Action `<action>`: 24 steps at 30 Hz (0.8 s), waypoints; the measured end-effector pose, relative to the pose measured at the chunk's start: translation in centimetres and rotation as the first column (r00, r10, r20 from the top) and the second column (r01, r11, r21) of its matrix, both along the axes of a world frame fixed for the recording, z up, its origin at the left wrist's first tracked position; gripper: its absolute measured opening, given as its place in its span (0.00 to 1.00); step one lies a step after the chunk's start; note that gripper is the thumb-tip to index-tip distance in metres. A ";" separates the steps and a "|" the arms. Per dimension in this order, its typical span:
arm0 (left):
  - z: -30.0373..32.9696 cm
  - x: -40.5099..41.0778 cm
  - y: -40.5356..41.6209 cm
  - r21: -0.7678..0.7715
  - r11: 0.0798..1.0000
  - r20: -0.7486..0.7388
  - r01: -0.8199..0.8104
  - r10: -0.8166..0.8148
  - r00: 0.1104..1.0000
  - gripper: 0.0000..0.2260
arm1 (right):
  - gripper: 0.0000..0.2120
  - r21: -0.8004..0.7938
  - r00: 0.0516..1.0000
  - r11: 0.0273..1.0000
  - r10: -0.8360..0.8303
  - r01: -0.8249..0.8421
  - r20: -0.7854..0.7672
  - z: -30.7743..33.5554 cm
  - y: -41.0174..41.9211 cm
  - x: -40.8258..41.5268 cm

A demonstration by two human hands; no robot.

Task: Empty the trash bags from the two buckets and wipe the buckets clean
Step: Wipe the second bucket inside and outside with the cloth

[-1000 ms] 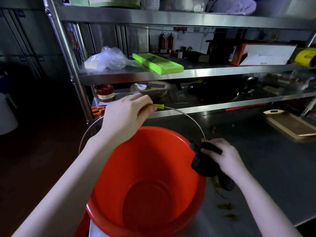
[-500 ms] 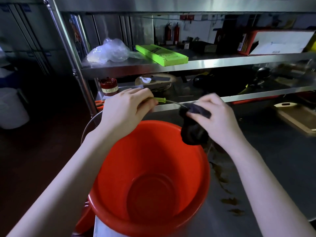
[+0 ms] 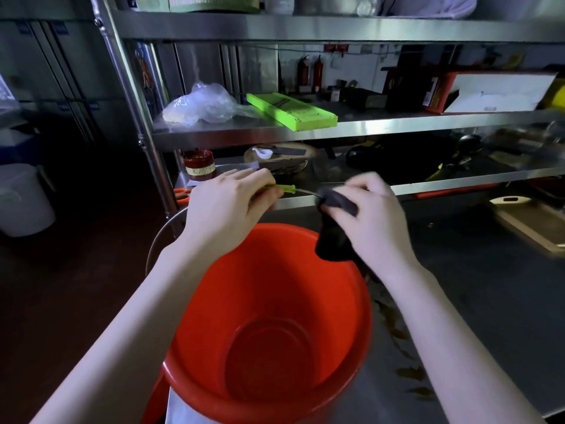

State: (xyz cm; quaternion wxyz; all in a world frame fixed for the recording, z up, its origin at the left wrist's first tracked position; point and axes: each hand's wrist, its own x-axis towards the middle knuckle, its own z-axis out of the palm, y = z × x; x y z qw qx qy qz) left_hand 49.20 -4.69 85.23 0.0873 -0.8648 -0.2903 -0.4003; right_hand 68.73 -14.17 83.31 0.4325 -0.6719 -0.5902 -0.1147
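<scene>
A red plastic bucket (image 3: pixel 266 313) stands on the steel table's left front corner, empty inside with no bag in it. Its wire handle is raised; my left hand (image 3: pixel 226 209) grips the handle's green sleeve (image 3: pixel 282 188) above the far rim. My right hand (image 3: pixel 367 215) holds a dark cloth (image 3: pixel 334 237) wrapped around the wire just right of the green sleeve. A second red rim (image 3: pixel 153 396) peeks out under the bucket at lower left.
The steel table (image 3: pixel 477 286) carries brown stains (image 3: pixel 406 371) right of the bucket and a cutting board (image 3: pixel 532 221) at far right. Behind stands a steel rack with a green box (image 3: pixel 290 111), a plastic bag (image 3: pixel 198 104) and a red jar (image 3: pixel 199 165). A white bin (image 3: pixel 21 198) sits on the floor at left.
My right hand has slid the cloth up the wire handle from the bucket's right rim toward the top, close to my left hand. The left hand has kept its grip.
</scene>
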 end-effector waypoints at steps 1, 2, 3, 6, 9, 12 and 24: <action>0.0 0.0 0.0 0.001 1.000 -0.001 -0.001 0.001 1.000 0.14 | 0.08 0.029 0.996 1.000 0.004 -0.007 0.090 1.1 0.6 -1.4; 0.0 -0.2 0.1 0.001 1.000 0.004 -0.003 0.003 1.000 0.13 | 0.07 0.043 0.985 0.999 0.010 -0.018 0.170 1.9 1.2 -2.5; -0.1 -0.5 0.2 -0.003 1.000 0.012 -0.004 0.004 1.000 0.13 | 0.07 0.044 0.974 0.998 0.024 -0.035 0.227 2.4 1.6 -3.2; -0.1 -0.6 0.2 -0.008 1.000 0.018 0.021 -0.021 1.000 0.12 | 0.08 0.011 0.971 0.992 0.117 -0.122 0.209 2.4 1.4 -2.4; -0.1 -0.1 0.1 0.006 1.000 0.028 0.006 -0.006 1.000 0.12 | 0.10 0.008 0.995 0.996 0.091 -0.091 0.048 0.0 0.2 1.1; -0.2 -0.2 0.4 0.011 1.000 0.042 -0.025 0.024 0.999 0.12 | 0.10 -0.115 0.968 0.993 -0.020 -0.009 -0.250 -5.6 -1.5 4.1; -0.3 -2.8 2.8 0.090 0.979 -0.140 -0.184 0.195 0.971 0.22 | 0.13 -0.244 0.867 0.955 -0.260 0.167 -0.425 -12.3 -5.5 7.7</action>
